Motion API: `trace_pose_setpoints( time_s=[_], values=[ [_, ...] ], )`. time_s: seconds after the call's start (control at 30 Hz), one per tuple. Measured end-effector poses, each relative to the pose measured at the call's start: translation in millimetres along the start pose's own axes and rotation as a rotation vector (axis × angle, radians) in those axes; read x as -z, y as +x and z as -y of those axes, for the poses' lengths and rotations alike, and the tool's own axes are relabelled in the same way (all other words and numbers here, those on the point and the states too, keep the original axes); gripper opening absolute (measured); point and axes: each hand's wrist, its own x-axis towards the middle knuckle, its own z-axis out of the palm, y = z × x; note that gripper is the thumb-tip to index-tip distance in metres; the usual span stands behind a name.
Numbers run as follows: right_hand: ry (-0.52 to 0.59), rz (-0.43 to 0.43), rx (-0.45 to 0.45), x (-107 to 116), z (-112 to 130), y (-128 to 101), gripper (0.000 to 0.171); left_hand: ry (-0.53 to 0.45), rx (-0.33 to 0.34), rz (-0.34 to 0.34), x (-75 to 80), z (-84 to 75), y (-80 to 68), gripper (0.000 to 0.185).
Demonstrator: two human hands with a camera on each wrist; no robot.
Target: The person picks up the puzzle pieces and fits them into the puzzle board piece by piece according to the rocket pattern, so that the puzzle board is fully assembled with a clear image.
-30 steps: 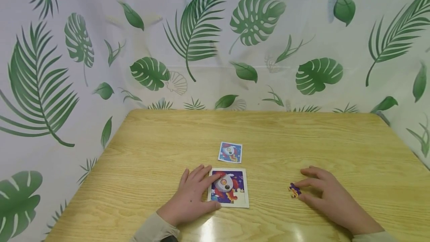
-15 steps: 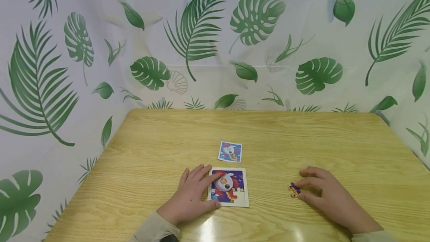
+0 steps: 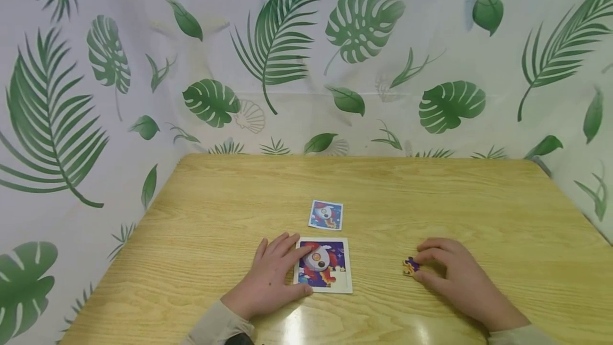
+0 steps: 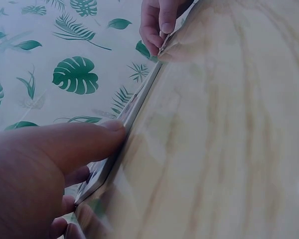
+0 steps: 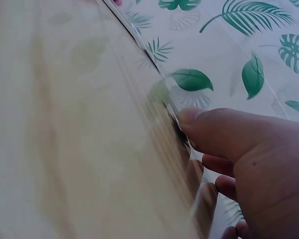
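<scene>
A square jigsaw puzzle board (image 3: 349, 265) with a white frame lies in front of the person in the head view. Its rocket picture has a bare pale gap at the lower right. My left hand (image 3: 270, 281) rests spread at its left side, index finger over the picture and thumb at the near edge. To the right of the board, my right hand (image 3: 455, 284) pinches a purple and orange jigsaw piece (image 3: 411, 267) between thumb and fingers, low over the table. In the right wrist view the right thumb (image 5: 229, 132) hides most of what it pinches.
Beyond the board lies a small card (image 3: 325, 215) with the same rocket picture. The wooden table (image 3: 230, 190) has its far edge against a white curtain (image 3: 297, 116) printed with green leaves. Light glares off the table near its front.
My right hand has moved a little left with the jigsaw piece, which now lies at a slightly different angle. The left hand stays on the board. The head view has shifted slightly.
</scene>
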Motion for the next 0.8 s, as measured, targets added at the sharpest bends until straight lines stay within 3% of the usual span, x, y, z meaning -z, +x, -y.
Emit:
trace_pose_setpoints(
  time_s=[0.23,0.5,0.8],
  values=[
    [0.038,0.024,-0.011,-19,22,8,0.018,-0.005,-0.010,-0.008,-0.1,0.6,0.0,0.079],
    [0.055,-0.003,0.069,-38,45,18,0.020,-0.012,-0.004,0.004,1.7,-1.8,-0.3,0.079],
    [0.100,0.063,0.032,-52,67,27,0.019,-0.002,-0.009,-0.013,2.4,-3.4,-0.8,0.080]
  ],
)
